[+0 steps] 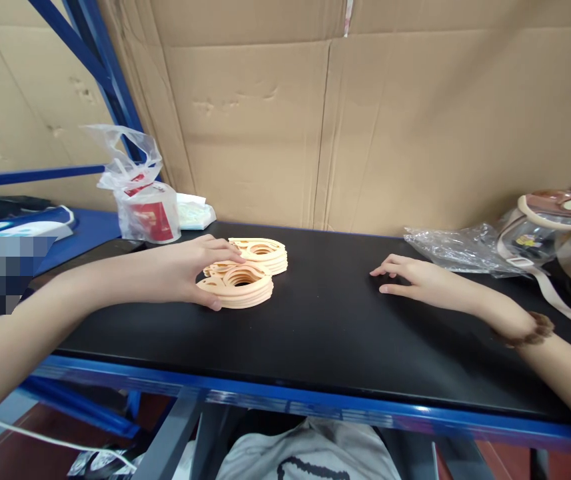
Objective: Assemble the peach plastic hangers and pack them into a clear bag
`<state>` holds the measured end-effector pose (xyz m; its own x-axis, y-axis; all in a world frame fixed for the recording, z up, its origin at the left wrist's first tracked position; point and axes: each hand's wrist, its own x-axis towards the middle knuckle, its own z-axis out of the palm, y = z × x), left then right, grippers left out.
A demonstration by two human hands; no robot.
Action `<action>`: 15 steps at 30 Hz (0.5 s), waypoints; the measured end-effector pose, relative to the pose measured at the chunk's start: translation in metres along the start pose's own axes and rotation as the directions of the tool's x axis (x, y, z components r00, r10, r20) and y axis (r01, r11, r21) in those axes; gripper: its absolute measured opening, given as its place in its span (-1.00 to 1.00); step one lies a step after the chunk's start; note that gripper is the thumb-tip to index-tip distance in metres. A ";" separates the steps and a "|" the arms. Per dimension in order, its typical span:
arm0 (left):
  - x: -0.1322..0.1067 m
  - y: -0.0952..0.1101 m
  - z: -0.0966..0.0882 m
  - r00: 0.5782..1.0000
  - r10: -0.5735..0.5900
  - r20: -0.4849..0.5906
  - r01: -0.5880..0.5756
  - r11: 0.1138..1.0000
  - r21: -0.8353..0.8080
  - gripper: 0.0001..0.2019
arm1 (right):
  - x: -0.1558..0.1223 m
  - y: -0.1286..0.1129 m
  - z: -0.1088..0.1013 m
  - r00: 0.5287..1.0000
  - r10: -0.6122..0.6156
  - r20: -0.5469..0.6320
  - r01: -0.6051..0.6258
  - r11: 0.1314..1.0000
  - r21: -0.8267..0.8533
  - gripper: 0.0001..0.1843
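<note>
Two stacks of thin peach-coloured plastic rings with cutouts lie one behind the other on the black tabletop (310, 340). My left hand (205, 270) is wrapped around the left side of the nearer ring stack (245, 293), thumb at the front and fingers over the back. Its fingertips reach close to the farther ring stack (272, 257); whether they touch it I cannot tell. Off to the right, my right hand (410, 277) hovers low over or rests on the table, fingers apart, holding nothing. A brown band circles that wrist.
At the back left stand a plastic bag with a red-and-white roll or tub (152, 210) and a white-green packet (195, 212). Clear plastic wrap (450, 247) and a strapped transparent bottle (535, 230) occupy the right. Cardboard (255, 133) walls the back; a blue frame edges the table.
</note>
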<state>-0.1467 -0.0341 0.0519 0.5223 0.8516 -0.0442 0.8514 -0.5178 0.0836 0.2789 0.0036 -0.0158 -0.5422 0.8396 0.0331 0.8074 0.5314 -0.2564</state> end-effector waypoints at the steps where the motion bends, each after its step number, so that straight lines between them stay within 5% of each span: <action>1: 0.000 0.000 0.001 1.000 0.002 -0.011 -0.002 1.000 0.016 -0.29 | 0.000 0.000 0.000 1.000 -0.004 -0.004 0.004 1.000 0.002 -0.48; 9: -0.003 0.001 0.006 0.997 0.009 -0.080 -0.009 1.000 -0.003 -0.21 | -0.002 -0.001 -0.001 1.000 0.002 0.001 -0.002 1.000 -0.002 -0.48; 15: -0.032 -0.008 0.021 0.961 -0.194 -0.196 0.157 0.969 -0.190 0.02 | 0.001 -0.019 0.010 0.993 -0.073 -0.095 0.076 0.997 0.021 -0.42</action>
<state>-0.1692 -0.0593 0.0316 0.3275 0.9350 0.1362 0.8978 -0.3529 0.2636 0.2605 -0.0064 -0.0210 -0.5752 0.8053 0.1433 0.7590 0.5908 -0.2736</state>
